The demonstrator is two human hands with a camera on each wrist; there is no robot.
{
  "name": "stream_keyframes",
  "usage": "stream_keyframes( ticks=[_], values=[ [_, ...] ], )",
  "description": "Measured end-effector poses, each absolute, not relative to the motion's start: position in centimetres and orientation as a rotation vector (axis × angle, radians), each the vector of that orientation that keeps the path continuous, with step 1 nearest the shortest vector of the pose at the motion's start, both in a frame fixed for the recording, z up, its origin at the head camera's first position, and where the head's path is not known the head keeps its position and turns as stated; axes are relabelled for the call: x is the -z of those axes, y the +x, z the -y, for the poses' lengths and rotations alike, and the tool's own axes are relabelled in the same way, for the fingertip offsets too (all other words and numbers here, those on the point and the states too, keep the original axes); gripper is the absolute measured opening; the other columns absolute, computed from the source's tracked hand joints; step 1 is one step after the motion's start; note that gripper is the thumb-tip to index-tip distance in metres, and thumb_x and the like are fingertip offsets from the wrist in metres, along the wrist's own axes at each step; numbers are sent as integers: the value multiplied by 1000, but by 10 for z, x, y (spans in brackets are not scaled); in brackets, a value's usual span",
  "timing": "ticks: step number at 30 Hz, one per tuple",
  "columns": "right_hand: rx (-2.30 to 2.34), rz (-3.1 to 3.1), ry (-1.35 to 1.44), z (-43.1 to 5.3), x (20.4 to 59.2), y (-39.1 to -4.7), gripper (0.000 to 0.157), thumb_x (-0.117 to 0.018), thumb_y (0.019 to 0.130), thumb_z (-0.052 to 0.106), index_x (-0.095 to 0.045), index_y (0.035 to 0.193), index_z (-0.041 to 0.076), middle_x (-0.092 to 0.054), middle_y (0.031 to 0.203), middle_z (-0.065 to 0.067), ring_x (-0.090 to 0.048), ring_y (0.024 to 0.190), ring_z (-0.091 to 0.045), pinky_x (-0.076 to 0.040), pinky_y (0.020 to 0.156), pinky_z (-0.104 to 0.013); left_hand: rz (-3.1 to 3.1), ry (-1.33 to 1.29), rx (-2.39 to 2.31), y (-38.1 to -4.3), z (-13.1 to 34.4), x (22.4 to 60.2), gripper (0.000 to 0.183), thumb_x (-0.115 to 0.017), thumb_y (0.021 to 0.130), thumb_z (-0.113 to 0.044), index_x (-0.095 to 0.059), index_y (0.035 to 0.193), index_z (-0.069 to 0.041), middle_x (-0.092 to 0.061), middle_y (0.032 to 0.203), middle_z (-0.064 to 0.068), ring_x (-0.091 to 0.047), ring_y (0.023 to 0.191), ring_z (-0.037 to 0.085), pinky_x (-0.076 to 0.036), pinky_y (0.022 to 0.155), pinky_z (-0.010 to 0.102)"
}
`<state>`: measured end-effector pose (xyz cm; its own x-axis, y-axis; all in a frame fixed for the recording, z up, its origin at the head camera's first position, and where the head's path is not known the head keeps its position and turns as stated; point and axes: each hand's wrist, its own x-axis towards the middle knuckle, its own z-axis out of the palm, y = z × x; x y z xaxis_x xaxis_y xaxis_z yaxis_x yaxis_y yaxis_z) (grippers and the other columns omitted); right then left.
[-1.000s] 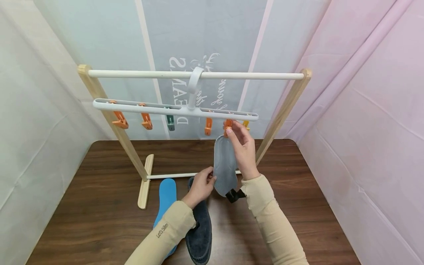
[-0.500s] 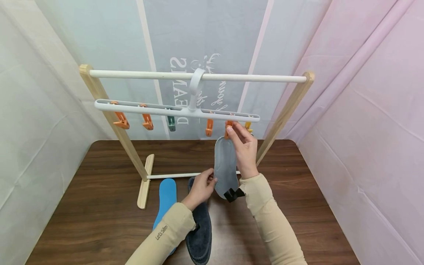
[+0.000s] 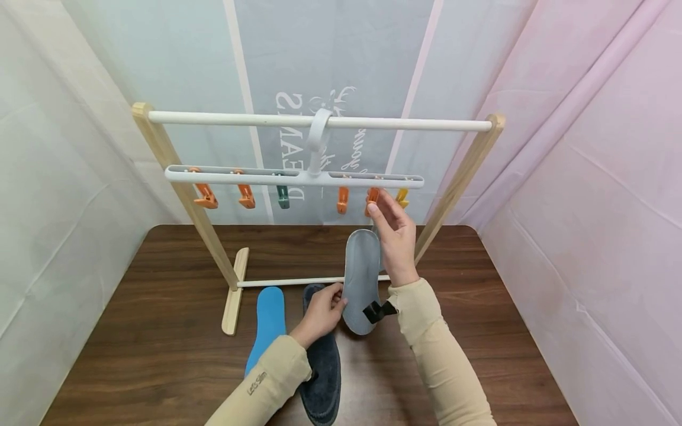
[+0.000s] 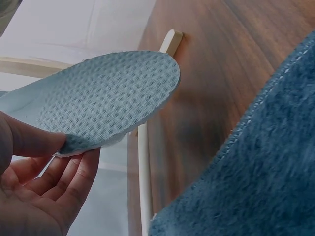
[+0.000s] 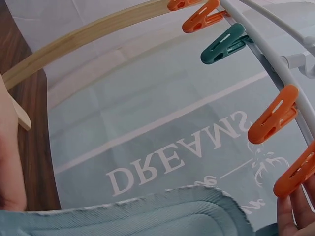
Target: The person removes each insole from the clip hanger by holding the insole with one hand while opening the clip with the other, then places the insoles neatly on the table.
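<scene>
My left hand (image 3: 322, 313) pinches the edge of a grey insole (image 3: 362, 272) near its lower end. In the left wrist view, thumb and fingers grip the dimpled insole (image 4: 113, 93) from both sides. My right hand (image 3: 398, 242) holds an orange clip (image 3: 372, 201) on the white hanger (image 3: 314, 179), between thumb and fingers. The insole's upper end sits below this clip with a small gap between them. In the right wrist view, fingertips touch the lower end of the orange clip (image 5: 298, 169), and the insole (image 5: 123, 216) crosses the bottom.
Other orange clips (image 3: 343, 200), a green clip (image 3: 283, 196) and a yellow clip (image 3: 402, 197) hang from the hanger. It hooks over the white rail (image 3: 229, 119) of a wooden stand (image 3: 460, 183). A blue insole (image 3: 270, 319) and dark, fuzzy sole-shaped pieces (image 3: 322, 378) lie on the table (image 3: 160, 331).
The grey insole has moved down, away from the orange clip, with my left hand still pinching it. The hanger has swung slightly to the right and levelled. My right hand stays on the clip.
</scene>
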<state>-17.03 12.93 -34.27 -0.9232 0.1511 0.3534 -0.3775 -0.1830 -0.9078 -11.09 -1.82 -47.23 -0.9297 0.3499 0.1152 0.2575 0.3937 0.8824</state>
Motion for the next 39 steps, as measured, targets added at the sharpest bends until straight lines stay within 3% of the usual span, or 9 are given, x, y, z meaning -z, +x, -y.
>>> stream_keyframes(
  ticks=[9,17,23,33,39],
  values=[
    [-2159,1750,284,-132,342,-170,41,-64,93,13,-56,133,5,-66,118,-1,-58,117,-18,-48,95,-28,-2543,526,-1583,-105,24,477,10,-55,94,-1,-60,103,2,-61,91,11,-61,80,19,-51,67,28],
    [-2157,1741,283,-136,345,-170,41,-62,94,13,-55,133,5,-62,122,-2,-55,118,-18,-46,97,-28,-2463,425,-1563,-97,29,482,19,-55,95,-3,-58,112,5,-61,97,14,-60,84,19,-51,70,29],
    [-2158,1743,262,-136,351,-168,42,-62,94,13,-54,135,6,-58,130,-1,-52,122,-16,-44,100,-27,-2421,442,-1563,-93,30,488,13,-56,94,-2,-58,104,5,-56,87,8,-50,70,11,-43,63,24],
    [-2164,1765,259,-140,361,-164,42,-61,94,14,-54,134,5,-58,130,-3,-53,121,-17,-43,103,-29,-2369,496,-1509,-89,28,494,3,-57,93,-2,-56,93,1,-42,74,-2,-36,59,6,-31,59,19],
    [-2186,1733,265,-142,364,-162,40,-60,95,10,-54,133,2,-58,128,-6,-57,116,-17,-45,102,-31,-2305,513,-1523,-85,28,498,5,-58,92,1,-57,97,4,-46,73,-2,-45,60,6,-39,59,20]
  ],
)
